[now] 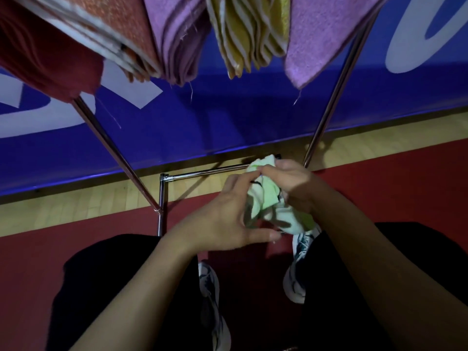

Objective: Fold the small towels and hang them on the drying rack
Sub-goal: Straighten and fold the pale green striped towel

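Hidden: the rack's (336, 84) top bar is cut off at 12 o'clock; only two slanting legs and a floor crossbar show. Most of the green-and-white towel (266, 198) is covered by the hands, so its folds cannot be made out.
Towel place: bunched between both hands at centre frame, above the shoes (295, 274), in front of the crossbar.
Left hand (225, 219): fingers curled, fingertips pinching the towel's left edge, thumb stretched beneath.
Right hand (291, 183): fingers curled over the towel's top, gripping it; fingertips partly hidden.
Hung towels: red (50, 54), orange-white (114, 29), lilac (177, 41), yellow (250, 34), lilac (326, 39), crowded side by side from 10 to 1 o'clock.
Open room: bare red floor (379, 183) at 3 and 9 o'clock.
Writing: large white letters on the blue banner (228, 117), cropped, unreadable.
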The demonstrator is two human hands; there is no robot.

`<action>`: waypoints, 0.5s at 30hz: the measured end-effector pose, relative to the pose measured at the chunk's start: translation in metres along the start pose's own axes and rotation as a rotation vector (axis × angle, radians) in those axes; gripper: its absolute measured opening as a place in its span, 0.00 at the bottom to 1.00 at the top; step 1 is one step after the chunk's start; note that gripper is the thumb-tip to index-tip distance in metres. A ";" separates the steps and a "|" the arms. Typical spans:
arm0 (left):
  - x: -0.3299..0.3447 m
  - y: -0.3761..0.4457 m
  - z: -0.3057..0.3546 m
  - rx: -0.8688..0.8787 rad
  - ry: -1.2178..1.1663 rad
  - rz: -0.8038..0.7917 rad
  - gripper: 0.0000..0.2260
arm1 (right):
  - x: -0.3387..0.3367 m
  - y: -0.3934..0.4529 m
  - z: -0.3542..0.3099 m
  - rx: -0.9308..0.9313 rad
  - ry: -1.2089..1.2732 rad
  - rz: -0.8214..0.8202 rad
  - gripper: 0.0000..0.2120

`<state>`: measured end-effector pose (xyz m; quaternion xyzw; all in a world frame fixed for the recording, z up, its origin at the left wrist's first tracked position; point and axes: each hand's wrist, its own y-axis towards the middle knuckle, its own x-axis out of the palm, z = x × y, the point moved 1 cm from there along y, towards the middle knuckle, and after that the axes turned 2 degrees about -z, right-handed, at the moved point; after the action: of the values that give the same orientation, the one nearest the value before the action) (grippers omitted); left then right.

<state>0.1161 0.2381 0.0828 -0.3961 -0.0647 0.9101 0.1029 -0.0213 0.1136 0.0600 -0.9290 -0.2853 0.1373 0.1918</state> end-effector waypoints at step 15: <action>0.001 0.030 -0.016 -0.078 -0.212 0.428 0.13 | -0.011 -0.020 -0.021 -0.014 0.394 -0.245 0.19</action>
<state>0.1230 0.2101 0.0652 -0.3069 -0.0249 0.9444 -0.1149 -0.0323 0.1166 0.0887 -0.8974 -0.3541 -0.0729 0.2527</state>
